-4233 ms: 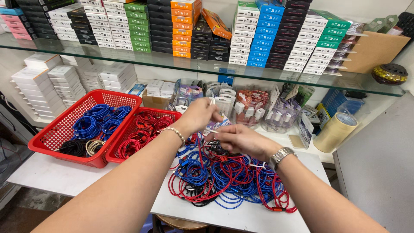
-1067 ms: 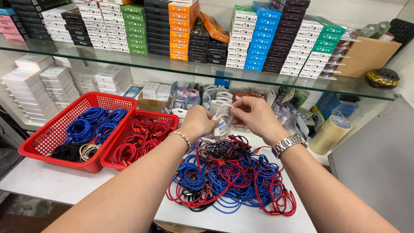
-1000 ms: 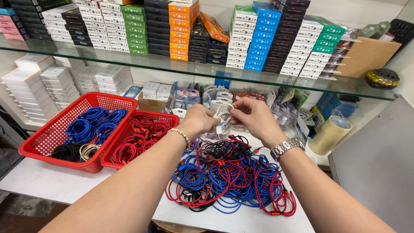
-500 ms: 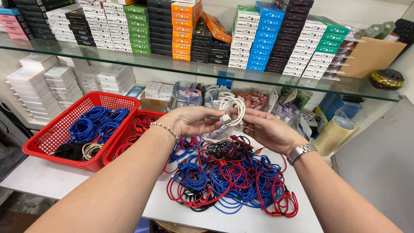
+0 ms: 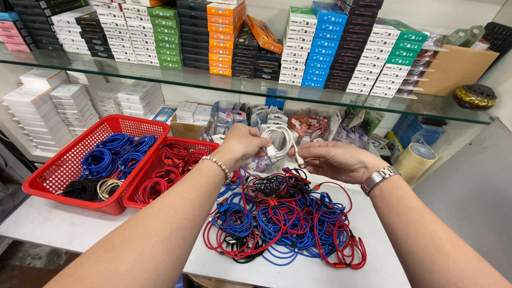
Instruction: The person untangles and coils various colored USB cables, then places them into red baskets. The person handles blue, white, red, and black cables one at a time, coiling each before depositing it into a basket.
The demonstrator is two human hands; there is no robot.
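- Head view: above the counter [image 5: 64, 226], my left hand [image 5: 242, 145] grips a coiled white cable [image 5: 280, 140], fingers closed round the loops.
- My right hand [image 5: 333, 160] pinches that cable's loose plug end between thumb and fingertips, just beside the coil.
- Below lies a tangled heap of red, blue and black cables [image 5: 282, 221]; two red baskets [image 5: 80, 165] to the left hold sorted coils.
- I judge the winding nearly finished; tucking the end in calls for a steady grip on the coil.
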